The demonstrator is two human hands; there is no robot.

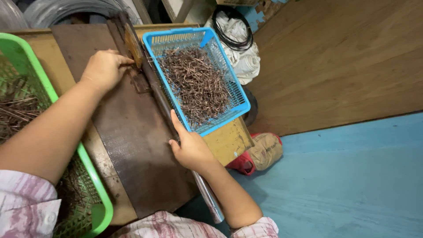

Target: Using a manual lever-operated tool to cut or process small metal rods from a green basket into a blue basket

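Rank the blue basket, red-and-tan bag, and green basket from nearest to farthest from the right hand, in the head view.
From the right hand:
1. Blue basket, just above it, at the fingertips.
2. Red-and-tan bag, on the floor to its right.
3. Green basket, across the dark board, far left.

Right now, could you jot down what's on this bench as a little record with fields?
Left hand: left hand rests at the brown block on the dark metal plate.
Right hand: right hand lies on the metal bar, thumb up beside the blue basket.
Blue basket: holds a heap of short copper wire pieces.
Green basket: green basket at the left edge, with long thin brown wires.
Floor: blue, with a bag.
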